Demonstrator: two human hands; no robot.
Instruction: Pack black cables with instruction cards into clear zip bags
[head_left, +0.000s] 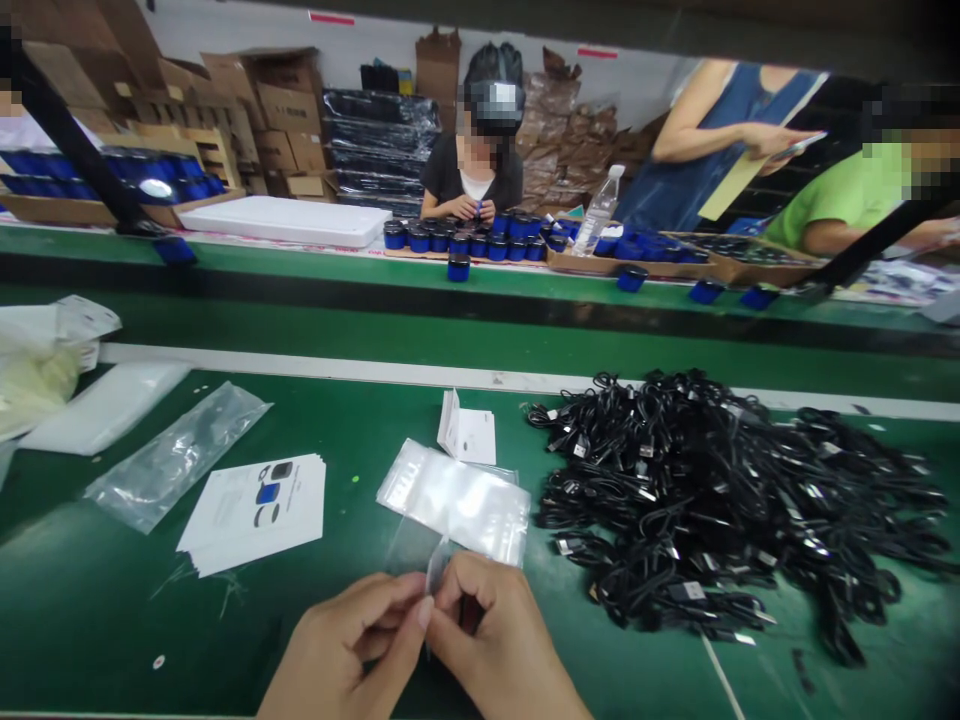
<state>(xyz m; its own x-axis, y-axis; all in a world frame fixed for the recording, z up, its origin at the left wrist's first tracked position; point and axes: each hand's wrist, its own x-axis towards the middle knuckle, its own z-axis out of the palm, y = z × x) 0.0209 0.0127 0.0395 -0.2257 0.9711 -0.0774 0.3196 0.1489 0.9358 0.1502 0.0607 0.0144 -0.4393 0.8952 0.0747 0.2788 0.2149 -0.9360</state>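
Observation:
My left hand and my right hand meet at the front middle of the green table. Both pinch a small clear plastic bag, held nearly edge-on between thumbs and fingers. My palms hide its lower part, and something dark shows inside my right hand's curled fingers. Just beyond lies a stack of clear zip bags. Behind it stand folded white leaflets. A fanned pile of printed white sheets lies to the left. On the right spreads a large heap of black USB cables.
A long clear plastic bag and a white plastic packet lie at the left. Beyond a pale strip, blue jars sit along a conveyor. Co-workers stand and sit behind it, near a water bottle.

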